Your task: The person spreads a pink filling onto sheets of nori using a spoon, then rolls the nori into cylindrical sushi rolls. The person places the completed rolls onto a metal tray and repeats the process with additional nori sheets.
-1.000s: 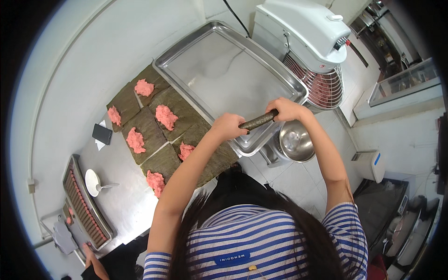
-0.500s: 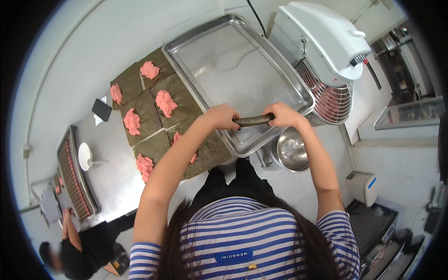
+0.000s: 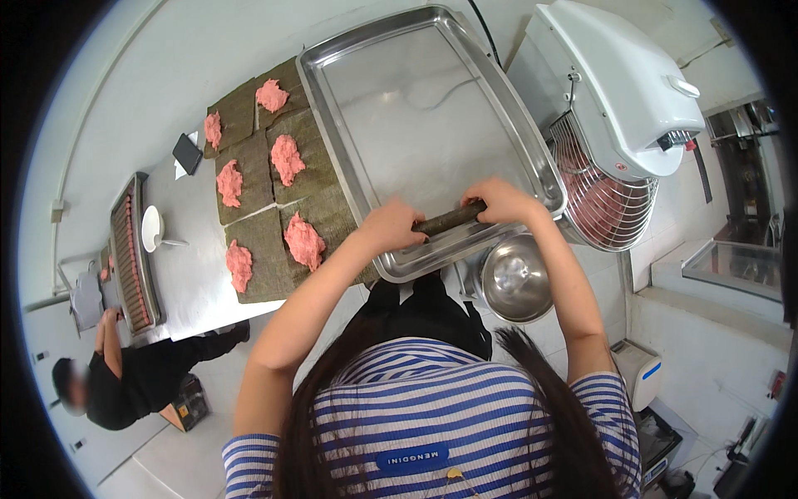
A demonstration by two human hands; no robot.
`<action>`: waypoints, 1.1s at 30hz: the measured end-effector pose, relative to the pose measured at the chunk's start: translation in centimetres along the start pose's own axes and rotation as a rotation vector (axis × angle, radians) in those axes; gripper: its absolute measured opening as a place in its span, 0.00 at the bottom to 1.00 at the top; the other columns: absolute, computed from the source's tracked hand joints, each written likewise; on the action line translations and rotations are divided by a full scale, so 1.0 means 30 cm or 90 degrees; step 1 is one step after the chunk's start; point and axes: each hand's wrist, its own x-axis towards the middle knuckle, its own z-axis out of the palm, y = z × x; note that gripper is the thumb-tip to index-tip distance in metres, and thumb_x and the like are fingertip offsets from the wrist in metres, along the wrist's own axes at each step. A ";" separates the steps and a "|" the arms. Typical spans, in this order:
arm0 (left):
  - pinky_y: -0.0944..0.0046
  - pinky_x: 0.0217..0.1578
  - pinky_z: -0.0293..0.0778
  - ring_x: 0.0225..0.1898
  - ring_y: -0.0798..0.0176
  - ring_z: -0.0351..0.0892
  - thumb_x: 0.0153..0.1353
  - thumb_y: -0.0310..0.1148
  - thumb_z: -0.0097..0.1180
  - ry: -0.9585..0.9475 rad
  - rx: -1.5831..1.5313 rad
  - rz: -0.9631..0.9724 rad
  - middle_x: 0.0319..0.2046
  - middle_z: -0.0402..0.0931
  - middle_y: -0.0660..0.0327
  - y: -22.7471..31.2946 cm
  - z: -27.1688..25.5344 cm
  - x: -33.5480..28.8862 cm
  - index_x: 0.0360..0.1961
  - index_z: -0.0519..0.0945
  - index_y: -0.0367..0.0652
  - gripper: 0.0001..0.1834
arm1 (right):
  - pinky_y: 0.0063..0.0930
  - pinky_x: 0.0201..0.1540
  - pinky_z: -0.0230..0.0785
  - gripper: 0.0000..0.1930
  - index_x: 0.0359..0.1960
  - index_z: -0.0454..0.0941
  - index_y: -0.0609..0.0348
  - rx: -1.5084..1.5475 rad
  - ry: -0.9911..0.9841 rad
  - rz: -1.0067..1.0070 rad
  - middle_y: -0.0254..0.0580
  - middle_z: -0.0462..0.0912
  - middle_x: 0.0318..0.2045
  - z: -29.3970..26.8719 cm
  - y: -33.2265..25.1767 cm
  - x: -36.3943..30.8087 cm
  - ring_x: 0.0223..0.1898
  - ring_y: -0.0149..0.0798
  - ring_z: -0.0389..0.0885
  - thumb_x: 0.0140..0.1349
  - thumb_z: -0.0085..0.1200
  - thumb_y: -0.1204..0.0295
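Observation:
A dark green seaweed roll lies between my two hands, over the near end of a large steel tray. My left hand closes its fingers on the roll's left end, and my right hand grips its right end. Both thumbs and fingertips are partly hidden behind the roll. To the left of the tray, flat seaweed sheets are spread side by side on the table. Each visible sheet bears a mound of pink minced paste.
A white mixer with a wire guard over pink paste stands right of the tray. Below the tray's near edge is a steel bowl. Far left are a white bowl, a tray of rolls, a black phone-like slab and another person.
The head view has shifted, so the table and tray sit differently in the picture. The pink mound beside my left forearm now shows whole. Both hands still hold the roll, now tilted more.

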 end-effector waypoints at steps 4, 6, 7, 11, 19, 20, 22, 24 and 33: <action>0.54 0.40 0.74 0.41 0.49 0.80 0.49 0.42 0.62 -0.009 -0.032 -0.018 0.37 0.81 0.53 -0.031 0.104 -0.016 0.45 0.81 0.45 0.22 | 0.40 0.42 0.72 0.18 0.38 0.80 0.58 0.026 -0.054 -0.001 0.50 0.83 0.32 0.050 -0.002 0.005 0.38 0.52 0.81 0.40 0.54 0.78; 0.54 0.40 0.74 0.41 0.49 0.80 0.49 0.41 0.62 -0.004 -0.047 -0.020 0.37 0.81 0.53 -0.040 0.136 -0.026 0.45 0.81 0.45 0.21 | 0.41 0.42 0.72 0.19 0.38 0.80 0.58 0.020 -0.075 -0.002 0.50 0.83 0.32 0.069 -0.006 0.003 0.38 0.52 0.81 0.40 0.53 0.78; 0.54 0.40 0.74 0.41 0.49 0.80 0.49 0.40 0.62 0.001 -0.059 -0.022 0.37 0.81 0.53 -0.040 0.144 -0.032 0.45 0.81 0.45 0.21 | 0.42 0.42 0.72 0.19 0.38 0.80 0.58 0.016 -0.076 -0.008 0.50 0.83 0.32 0.078 0.001 0.004 0.37 0.52 0.81 0.40 0.53 0.78; 0.54 0.40 0.75 0.41 0.49 0.80 0.50 0.39 0.62 -0.006 -0.059 -0.030 0.37 0.81 0.54 -0.035 0.148 -0.051 0.45 0.81 0.45 0.20 | 0.42 0.42 0.71 0.18 0.38 0.80 0.57 0.012 -0.098 -0.007 0.48 0.82 0.32 0.101 0.003 0.010 0.38 0.52 0.80 0.40 0.52 0.77; 0.56 0.41 0.75 0.41 0.53 0.80 0.46 0.32 0.63 0.010 -0.043 -0.032 0.37 0.81 0.57 -0.060 0.168 -0.066 0.42 0.79 0.45 0.18 | 0.40 0.48 0.68 0.17 0.38 0.80 0.57 -0.025 -0.125 -0.046 0.43 0.77 0.40 0.104 -0.007 0.016 0.47 0.49 0.75 0.42 0.54 0.77; 0.56 0.41 0.75 0.42 0.53 0.80 0.46 0.31 0.63 0.010 -0.046 -0.032 0.37 0.81 0.57 -0.057 0.163 -0.069 0.42 0.79 0.45 0.18 | 0.39 0.50 0.68 0.18 0.41 0.79 0.57 -0.051 -0.132 -0.058 0.43 0.76 0.41 0.103 -0.004 0.015 0.48 0.48 0.74 0.43 0.56 0.76; 0.56 0.40 0.75 0.41 0.53 0.81 0.45 0.29 0.64 0.003 -0.050 -0.041 0.37 0.81 0.58 -0.050 0.153 -0.076 0.42 0.79 0.45 0.19 | 0.39 0.52 0.67 0.21 0.45 0.77 0.57 -0.051 -0.116 -0.087 0.42 0.75 0.44 0.099 -0.010 0.008 0.51 0.48 0.72 0.44 0.60 0.73; 0.57 0.40 0.75 0.41 0.54 0.81 0.44 0.27 0.64 0.000 -0.051 -0.048 0.37 0.82 0.58 -0.051 0.154 -0.081 0.42 0.79 0.45 0.19 | 0.39 0.55 0.65 0.25 0.49 0.76 0.56 0.000 -0.071 -0.123 0.41 0.74 0.47 0.100 -0.034 -0.016 0.53 0.47 0.70 0.45 0.63 0.69; 0.57 0.39 0.76 0.41 0.53 0.81 0.42 0.23 0.63 -0.011 -0.049 -0.033 0.36 0.82 0.58 -0.051 0.140 -0.082 0.40 0.80 0.44 0.19 | 0.38 0.56 0.66 0.32 0.53 0.73 0.59 -0.074 -0.143 -0.137 0.43 0.73 0.51 0.113 -0.078 -0.043 0.55 0.48 0.71 0.42 0.67 0.66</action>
